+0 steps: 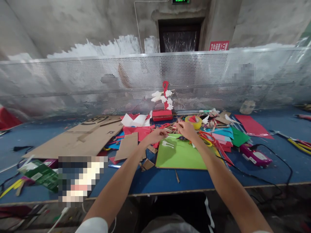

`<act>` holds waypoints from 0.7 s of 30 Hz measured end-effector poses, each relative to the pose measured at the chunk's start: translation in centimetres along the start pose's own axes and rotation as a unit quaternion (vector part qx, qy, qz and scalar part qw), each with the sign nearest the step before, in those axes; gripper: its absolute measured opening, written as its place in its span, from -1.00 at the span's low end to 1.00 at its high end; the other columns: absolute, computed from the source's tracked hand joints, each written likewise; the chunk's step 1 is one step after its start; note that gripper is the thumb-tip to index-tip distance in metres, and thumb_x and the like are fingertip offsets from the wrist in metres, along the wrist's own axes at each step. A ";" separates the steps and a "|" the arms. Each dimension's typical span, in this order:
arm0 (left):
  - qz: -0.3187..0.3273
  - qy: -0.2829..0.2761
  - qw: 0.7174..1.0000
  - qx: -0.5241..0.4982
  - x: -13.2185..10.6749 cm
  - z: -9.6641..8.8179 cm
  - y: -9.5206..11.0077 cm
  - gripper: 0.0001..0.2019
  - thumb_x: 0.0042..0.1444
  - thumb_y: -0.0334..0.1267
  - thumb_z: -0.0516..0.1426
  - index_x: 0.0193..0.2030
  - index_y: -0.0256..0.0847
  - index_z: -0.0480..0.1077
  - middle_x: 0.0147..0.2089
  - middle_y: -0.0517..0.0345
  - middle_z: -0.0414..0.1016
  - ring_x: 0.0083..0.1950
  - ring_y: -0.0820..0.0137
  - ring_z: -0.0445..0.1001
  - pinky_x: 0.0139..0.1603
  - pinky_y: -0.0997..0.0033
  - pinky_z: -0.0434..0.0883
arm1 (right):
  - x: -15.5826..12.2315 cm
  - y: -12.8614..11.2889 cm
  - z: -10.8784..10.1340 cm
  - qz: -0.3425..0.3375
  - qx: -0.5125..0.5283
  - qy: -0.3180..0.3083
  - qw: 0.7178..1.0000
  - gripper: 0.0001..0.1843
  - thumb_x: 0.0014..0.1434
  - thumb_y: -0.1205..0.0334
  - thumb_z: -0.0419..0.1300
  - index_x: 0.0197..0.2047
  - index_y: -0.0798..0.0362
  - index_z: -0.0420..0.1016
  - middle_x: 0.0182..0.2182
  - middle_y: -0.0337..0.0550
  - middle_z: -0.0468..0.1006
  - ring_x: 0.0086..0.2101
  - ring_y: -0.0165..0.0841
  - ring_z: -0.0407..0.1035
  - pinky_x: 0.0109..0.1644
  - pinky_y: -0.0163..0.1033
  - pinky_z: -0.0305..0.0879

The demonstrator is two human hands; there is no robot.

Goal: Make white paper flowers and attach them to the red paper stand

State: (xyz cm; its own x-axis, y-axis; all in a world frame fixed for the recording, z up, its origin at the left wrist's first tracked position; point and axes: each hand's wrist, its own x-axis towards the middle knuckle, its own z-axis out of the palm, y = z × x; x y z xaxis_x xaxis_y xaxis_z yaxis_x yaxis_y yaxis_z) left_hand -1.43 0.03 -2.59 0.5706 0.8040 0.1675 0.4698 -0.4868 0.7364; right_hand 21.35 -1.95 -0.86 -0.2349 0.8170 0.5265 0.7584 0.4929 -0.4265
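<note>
Reaching over the far edge of a lime-green board [182, 158], my left hand [156, 135] has its fingers closed in a pinch. My right hand [186, 130] is closed as well, thumb and finger pressed together a short way right of the left. Whatever they hold is too small to make out. Small white pieces [167, 144] lie on the board just below my hands. Scissors with orange and yellow handles [206, 141] rest beside my right wrist. Behind my hands stands a red paper piece [162, 116] with white paper flowers [169, 101] on its upright.
A yellow tape roll [194, 123] sits beyond my right hand, among paper scraps. Large cardboard [80, 137] covers the left. A purple device [255, 156] with a black cable and pliers [297, 144] lie right. A perforated metal screen [145, 74] borders the blue table [155, 183].
</note>
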 end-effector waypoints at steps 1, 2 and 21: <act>-0.003 -0.006 1.000 0.020 0.0 0.0 -0.2 -0.80 0.07 -0.25 0.12 -0.30 -0.31 0.53 -0.33 0.06 0.56 -0.31 0.39 0.45 -0.25 0.45 0.35 | 0.0 0.2 -0.4 0.005 -0.017 0.016 1.000 -0.49 0.37 -0.05 -0.06 -0.47 0.05 0.45 -0.54 -0.18 0.55 -0.47 -0.37 0.38 -0.37 -0.33 0.07; -0.007 -0.014 0.999 0.042 0.0 0.1 -0.4 -0.79 0.07 -0.26 0.11 -0.29 -0.31 0.54 -0.30 0.04 0.58 -0.29 0.37 0.47 -0.23 0.44 0.36 | 0.0 0.4 -0.8 0.011 -0.035 0.028 0.999 -0.49 0.36 -0.05 -0.07 -0.47 0.06 0.44 -0.54 -0.17 0.54 -0.48 -0.37 0.37 -0.38 -0.32 0.05; -0.016 0.007 0.999 0.037 -0.3 0.0 -1.0 -0.80 -0.07 -0.16 0.23 -0.34 -0.23 0.53 -0.34 0.05 0.58 -0.33 0.33 0.49 -0.33 0.46 0.36 | -0.4 6.3 -4.0 0.195 -0.168 -0.086 0.962 -0.63 0.17 0.00 0.18 -0.04 0.04 0.36 -0.24 0.03 0.57 -0.20 -0.11 0.47 -0.21 -0.19 0.24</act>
State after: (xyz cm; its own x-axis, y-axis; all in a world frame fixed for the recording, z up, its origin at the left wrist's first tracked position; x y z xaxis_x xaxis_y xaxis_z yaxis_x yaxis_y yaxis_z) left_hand -2.09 0.25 -3.44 0.5450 0.8242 0.1540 0.5363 -0.4838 0.6916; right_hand 28.65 -0.38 -0.86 0.0322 0.9719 0.2332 0.9565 0.0377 -0.2894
